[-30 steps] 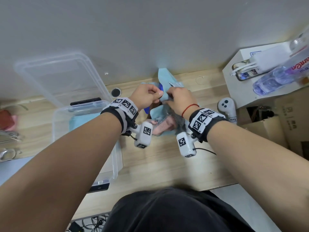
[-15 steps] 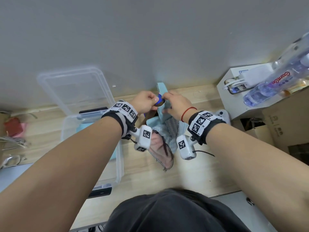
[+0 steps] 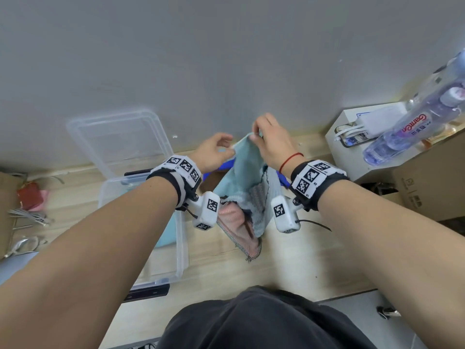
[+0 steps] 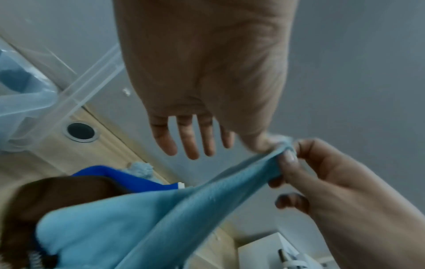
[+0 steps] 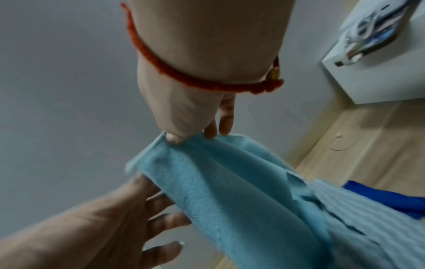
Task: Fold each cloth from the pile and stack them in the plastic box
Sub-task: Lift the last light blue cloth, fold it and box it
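Note:
A light blue cloth (image 3: 247,170) hangs above the table, lifted by its top edge. My right hand (image 3: 254,136) pinches that edge between thumb and fingers, which the right wrist view shows closely (image 5: 190,134). My left hand (image 3: 227,147) is just left of it with fingers straight and spread, and only its thumb (image 4: 260,144) touches the cloth's corner. Below lies the pile: a pink mesh cloth (image 3: 236,222), a grey ribbed cloth (image 3: 259,197), a dark blue cloth (image 4: 128,178) and a brown cloth (image 4: 46,200). The clear plastic box (image 3: 182,248) at the left holds a folded light blue cloth (image 3: 166,235).
The box's clear lid (image 3: 120,142) leans on the grey wall. A white case (image 3: 352,152) with a charger and a water bottle (image 3: 407,132) stands at the right, above a cardboard box (image 3: 427,187). Cables (image 3: 27,215) lie at the far left.
Both hands have risen from the pile, drawing the light blue cloth up with them. My left hand's fingers, curled before, have straightened. The pink mesh cloth has slid toward me.

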Demonstrator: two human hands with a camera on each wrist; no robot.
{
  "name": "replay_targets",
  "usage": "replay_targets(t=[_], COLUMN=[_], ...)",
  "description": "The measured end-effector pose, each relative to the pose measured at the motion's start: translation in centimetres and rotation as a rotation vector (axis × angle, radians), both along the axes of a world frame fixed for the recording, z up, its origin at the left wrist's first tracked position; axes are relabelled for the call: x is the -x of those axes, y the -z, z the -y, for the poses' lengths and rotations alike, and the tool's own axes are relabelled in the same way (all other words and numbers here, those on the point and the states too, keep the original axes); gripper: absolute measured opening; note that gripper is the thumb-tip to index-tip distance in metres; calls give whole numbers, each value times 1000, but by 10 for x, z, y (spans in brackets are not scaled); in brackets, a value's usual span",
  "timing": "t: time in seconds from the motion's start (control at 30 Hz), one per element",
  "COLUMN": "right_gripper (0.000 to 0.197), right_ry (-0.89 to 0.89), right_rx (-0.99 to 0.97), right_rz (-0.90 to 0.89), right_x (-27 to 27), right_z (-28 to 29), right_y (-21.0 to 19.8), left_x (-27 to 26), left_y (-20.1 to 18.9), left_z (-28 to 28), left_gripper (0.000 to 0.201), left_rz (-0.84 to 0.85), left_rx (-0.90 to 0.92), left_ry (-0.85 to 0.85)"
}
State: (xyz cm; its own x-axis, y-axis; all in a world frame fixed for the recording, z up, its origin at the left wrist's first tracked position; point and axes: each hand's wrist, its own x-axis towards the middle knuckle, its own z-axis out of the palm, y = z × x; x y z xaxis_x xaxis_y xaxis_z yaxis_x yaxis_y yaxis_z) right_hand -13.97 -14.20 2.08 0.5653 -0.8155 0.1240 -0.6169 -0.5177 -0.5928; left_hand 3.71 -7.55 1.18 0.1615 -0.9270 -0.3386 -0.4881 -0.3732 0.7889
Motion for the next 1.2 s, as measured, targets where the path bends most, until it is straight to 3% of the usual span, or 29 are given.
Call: replay_targets(t=[0.1,0.23,0.33,0.4,0.5,0.57,0.63,0.73,0.8,0.9,1.03,1.2], right_gripper=[10,17,27,36,36,37,35,26,26,24,27,53], right_ry=[25,19,4,-21,-127,-116,-48,130,215,211,231,262], right_rx=[38,64,56,-3,-27,-76,-91,-97,-84,-41,-2,-107], right_rz=[104,151,168,45,-381,-482,-441,-144,58,208,195,62], right_x=[-10,-13,-2,8,26,38,45,48,47,49,63,97], right_z=[11,21,22,22,13,5,-3,-9,-13,-28,-67,-144], right_y=[-28,-56,-55,-43,-17,0,9,-3,-25,-56,-61,-27], left_x=[18,20,15,14,18,20,26,32,33,32,30,33], left_y=[-30,-48,-58,-67,-85,-93,-101,-109,-116,-125,-123,-82], left_z=[5,14,16,15,10,5,-6,-24,-37,-57,-95,-162], left_gripper=[60,29,30,34,36,36,35,38,42,46,50,54], left_rz=[-43,-6,8,-44,-199,-259,-282,-262,-171,-1,52,73], left_rx=[91,276,389,401,397,398,407,409,380,316,291,163], left_ry=[45,-66,-262,-362,-489,-553,-601,-615,-595,-543,-518,-456])
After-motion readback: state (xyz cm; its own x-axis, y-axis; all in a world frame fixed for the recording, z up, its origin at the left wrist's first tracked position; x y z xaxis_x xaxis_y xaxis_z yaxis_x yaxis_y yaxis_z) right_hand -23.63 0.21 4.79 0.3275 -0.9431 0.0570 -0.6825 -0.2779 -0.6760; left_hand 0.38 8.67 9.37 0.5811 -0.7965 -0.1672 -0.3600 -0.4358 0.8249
